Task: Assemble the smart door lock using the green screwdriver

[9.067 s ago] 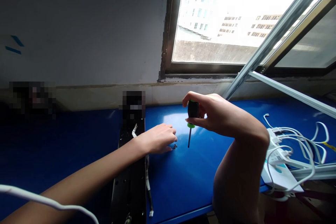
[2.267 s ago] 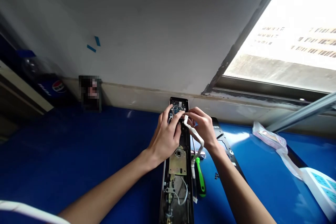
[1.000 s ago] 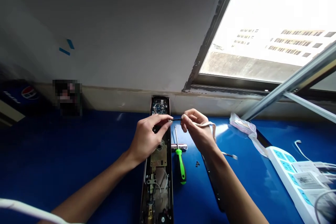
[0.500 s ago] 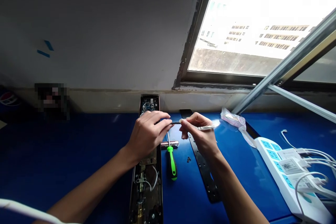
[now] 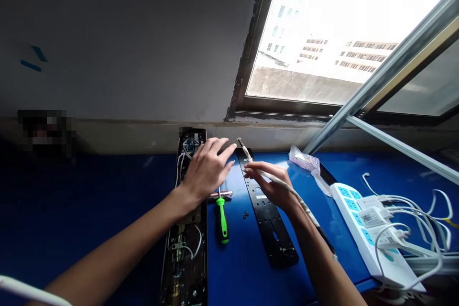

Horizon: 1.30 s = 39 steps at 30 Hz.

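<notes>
My left hand (image 5: 208,165) is open, its fingers spread in the air over the upper part of a long open housing (image 5: 182,244) with a circuit board and wires inside. My right hand (image 5: 274,184) grips a long thin tool (image 5: 283,184) with a white-wrapped shaft, held aslant. Its narrow end points up and left near my left fingertips, and a small dark piece shows at its tip, too small to name. Below the right hand lies a black perforated plate (image 5: 274,241). A green and black screwdriver (image 5: 223,222) rests between housing and plate.
Small dark screws (image 5: 245,215) lie beside the screwdriver, and a shiny cylinder (image 5: 226,195) is under its shaft. To the right is a white power strip (image 5: 358,229) with chargers and cables. A plastic bag (image 5: 304,158) lies near the wall. A metal bar (image 5: 390,57) slants across the window.
My left hand has let go of the tool's thin end, and its fingers have spread. The right hand has turned the tool so its tip points upward. The whole view has shifted.
</notes>
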{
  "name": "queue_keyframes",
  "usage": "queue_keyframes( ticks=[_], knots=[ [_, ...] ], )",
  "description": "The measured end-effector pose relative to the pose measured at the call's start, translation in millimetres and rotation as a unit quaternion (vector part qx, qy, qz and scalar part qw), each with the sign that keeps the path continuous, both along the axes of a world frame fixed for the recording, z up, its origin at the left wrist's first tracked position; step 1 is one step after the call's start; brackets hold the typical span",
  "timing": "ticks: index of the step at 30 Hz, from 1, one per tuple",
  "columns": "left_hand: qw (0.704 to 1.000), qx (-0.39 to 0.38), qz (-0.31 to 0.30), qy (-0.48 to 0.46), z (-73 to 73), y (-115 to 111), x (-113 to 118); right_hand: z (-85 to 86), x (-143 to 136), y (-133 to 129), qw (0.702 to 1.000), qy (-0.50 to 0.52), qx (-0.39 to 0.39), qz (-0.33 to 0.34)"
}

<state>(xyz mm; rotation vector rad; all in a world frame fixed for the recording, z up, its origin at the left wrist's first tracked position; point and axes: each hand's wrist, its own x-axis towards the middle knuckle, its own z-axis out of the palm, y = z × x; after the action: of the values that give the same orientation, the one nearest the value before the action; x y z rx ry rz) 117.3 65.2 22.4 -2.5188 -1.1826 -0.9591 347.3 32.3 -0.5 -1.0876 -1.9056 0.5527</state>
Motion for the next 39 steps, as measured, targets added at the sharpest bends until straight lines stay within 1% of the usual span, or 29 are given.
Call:
queue_keyframes(
  ticks=[3, 6, 9, 12, 14, 17, 21, 22, 24, 27, 30, 36, 39],
  knots=[
    [0.998, -0.03, -0.046, 0.004, -1.8, -9.4, 10.9, -13.2, 12.4, 17.3, 0.99, -0.139, 0.009, -0.012],
    [0.993, -0.085, -0.067, 0.051, -7.6, -17.7, 18.3, -25.2, 17.2, 30.5, 0.967, -0.254, -0.006, -0.023],
    [0.983, -0.131, -0.073, 0.104, -13.9, -23.0, 22.6, -33.2, 15.4, 38.8, 0.942, -0.334, -0.031, -0.032],
    [0.975, -0.163, -0.074, 0.133, -17.4, -26.0, 24.0, -37.8, 13.1, 43.5, 0.926, -0.374, -0.046, -0.033],
    [0.973, -0.169, -0.075, 0.137, -18.4, -27.2, 23.0, -39.2, 13.7, 44.2, 0.922, -0.382, -0.05, -0.025],
    [0.975, -0.165, -0.077, 0.129, -19.8, -28.7, 18.9, -37.9, 18.1, 39.7, 0.928, -0.368, -0.052, -0.024],
    [0.977, -0.161, -0.075, 0.115, -22.9, -31.6, 9.6, -26.7, 24.3, 23.1, 0.95, -0.304, -0.062, -0.049],
    [0.978, -0.16, -0.076, 0.112, -23.7, -32.6, 7.2, -23.1, 25.0, 17.8, 0.955, -0.284, -0.072, -0.045],
    [0.979, -0.157, -0.079, 0.108, -24.9, -34.6, 3.0, -16.5, 25.1, 7.9, 0.961, -0.256, -0.106, -0.015],
    [0.979, -0.154, -0.083, 0.107, -25.8, -36.9, 0.1, -10.7, 23.4, -2.0, 0.96, -0.236, -0.149, 0.024],
    [0.979, -0.152, -0.08, 0.11, -25.6, -38.3, 1.7, -8.1, 22.5, -3.9, 0.958, -0.23, -0.168, 0.034],
    [0.979, -0.153, -0.088, 0.106, -24.2, -39.6, 5.7, -6.6, 26.5, -1.7, 0.951, -0.244, -0.181, 0.053],
    [0.98, -0.148, -0.093, 0.097, -25.5, -39.1, 3.8, -4.7, 25.1, -3.9, 0.951, -0.261, -0.163, 0.036]
  ],
)
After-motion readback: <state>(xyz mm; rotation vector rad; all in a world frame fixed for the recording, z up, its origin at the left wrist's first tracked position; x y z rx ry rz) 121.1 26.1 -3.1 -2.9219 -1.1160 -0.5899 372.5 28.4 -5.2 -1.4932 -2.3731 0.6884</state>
